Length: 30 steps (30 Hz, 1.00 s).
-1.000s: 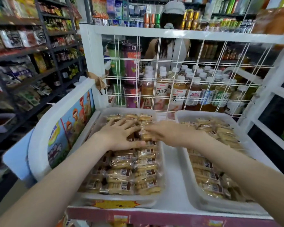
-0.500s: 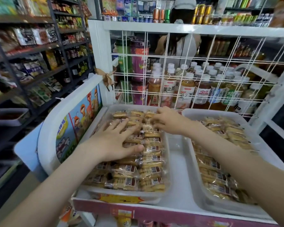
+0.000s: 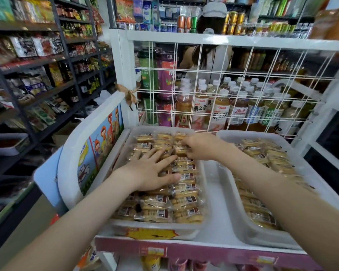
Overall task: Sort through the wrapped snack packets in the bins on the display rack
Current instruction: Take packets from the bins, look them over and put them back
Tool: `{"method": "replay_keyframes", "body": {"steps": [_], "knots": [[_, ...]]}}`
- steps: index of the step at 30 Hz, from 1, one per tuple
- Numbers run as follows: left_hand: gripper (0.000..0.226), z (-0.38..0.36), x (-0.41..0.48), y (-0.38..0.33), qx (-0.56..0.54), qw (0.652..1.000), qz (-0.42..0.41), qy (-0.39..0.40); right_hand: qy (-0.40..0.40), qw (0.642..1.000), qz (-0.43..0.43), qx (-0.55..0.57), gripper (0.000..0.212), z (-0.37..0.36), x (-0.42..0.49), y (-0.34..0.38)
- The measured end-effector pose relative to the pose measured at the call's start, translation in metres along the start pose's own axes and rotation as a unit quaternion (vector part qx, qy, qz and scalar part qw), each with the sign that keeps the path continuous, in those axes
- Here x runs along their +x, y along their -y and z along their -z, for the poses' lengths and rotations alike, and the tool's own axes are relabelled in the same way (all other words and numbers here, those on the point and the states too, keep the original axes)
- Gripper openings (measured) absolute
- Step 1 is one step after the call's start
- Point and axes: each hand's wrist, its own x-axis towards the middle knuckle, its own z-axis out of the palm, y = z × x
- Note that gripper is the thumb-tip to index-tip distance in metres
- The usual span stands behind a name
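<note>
Head view: at frame centre, snack packets (image 3: 159,202) are pressed by the flat, spread-fingered left hand (image 3: 151,173); the right hand (image 3: 202,146) is curled over them, and whether it grips one cannot be told.

**A:** What differs from a second ago?

**B:** The hands are apart now. A second ago their fingertips meet over the middle of the left bin (image 3: 160,130). Now the right hand (image 3: 202,146) sits higher in the frame, over the far rows of snack packets (image 3: 184,202).

**A:** And the left hand (image 3: 151,173)?

**B:** It lies slightly lower in the frame, nearer the bin's middle. Its fingers fan wider and point to the upper right, flat on the packets.

**A:** Is the right hand gripping one?

**B:** Its fingers bend down among the far packets, but I cannot tell whether they grip. The packets between the two hands, covered before, now show.
</note>
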Motion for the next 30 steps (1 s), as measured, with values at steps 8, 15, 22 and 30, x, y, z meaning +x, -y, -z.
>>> {"method": "replay_keyframes", "body": {"steps": [8, 15, 22, 30], "knots": [[0.075, -0.006, 0.003, 0.002, -0.004, 1.000, -0.005, -0.013, -0.153, 0.955, -0.053, 0.247, 0.029, 0.032, -0.029, -0.014], [0.076, 0.010, -0.011, -0.003, 0.007, 0.994, -0.033, -0.101, -0.229, 0.940, -0.108, 0.228, 0.032, 0.039, -0.067, 0.002], [0.045, 0.014, -0.072, -0.050, -0.356, 0.888, -0.049, -0.286, -0.306, 0.722, -0.177, 0.596, 0.022, 0.026, -0.133, 0.048], [0.015, -0.074, -0.160, -0.108, -0.644, 0.698, 0.021, -0.312, -0.262, 0.499, -0.132, 0.815, 0.035, -0.025, -0.236, 0.127]]}}
